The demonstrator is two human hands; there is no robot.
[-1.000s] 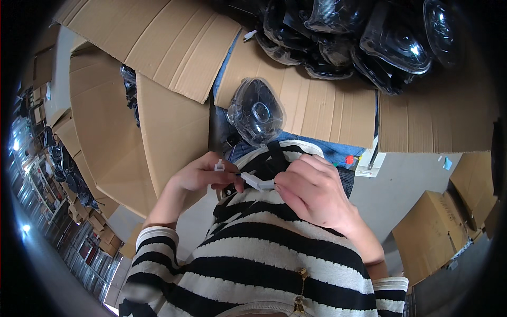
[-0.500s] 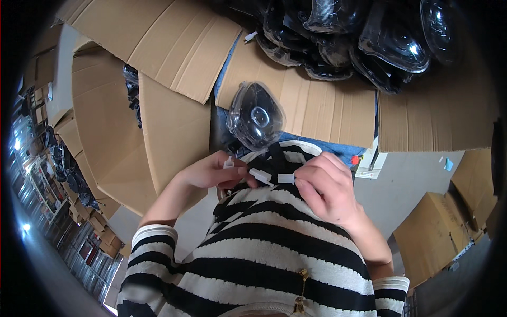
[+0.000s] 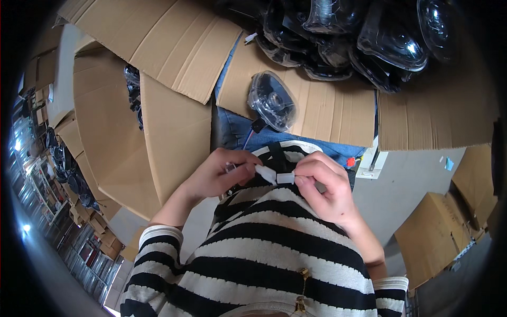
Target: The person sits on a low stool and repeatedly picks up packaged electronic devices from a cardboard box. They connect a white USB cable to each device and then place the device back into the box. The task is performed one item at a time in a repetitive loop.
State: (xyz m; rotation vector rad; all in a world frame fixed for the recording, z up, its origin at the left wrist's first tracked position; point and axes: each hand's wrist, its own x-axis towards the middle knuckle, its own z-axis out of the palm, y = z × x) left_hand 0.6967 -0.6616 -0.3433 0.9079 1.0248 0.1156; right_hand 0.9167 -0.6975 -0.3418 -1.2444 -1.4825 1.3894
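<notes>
In front of my chest, my left hand (image 3: 226, 171) pinches a white plastic connector (image 3: 265, 174) between thumb and forefinger. A second small whitish piece (image 3: 231, 167) shows among its fingers. Facing it, my right hand (image 3: 326, 185) grips another white connector (image 3: 285, 178) by its outer end. The two connectors are close together, and I cannot tell whether they touch. Beyond my hands, a small lamp unit (image 3: 273, 101) with a clear lens and black housing lies on the cardboard. Thin coloured wires (image 3: 248, 138) run from its black plug toward my left hand.
Several similar clear-lensed lamps (image 3: 338, 47) are piled at the far right on cardboard (image 3: 317, 116) across my lap. A tall open carton (image 3: 108, 127) stands at the left with dark parts inside. Another carton (image 3: 430, 232) sits on the floor at the right.
The lamp unit has shifted away and to the right, turning so that its plug and wires show. My left hand has risen slightly, its connector now closer to the right one. My right hand barely moved.
</notes>
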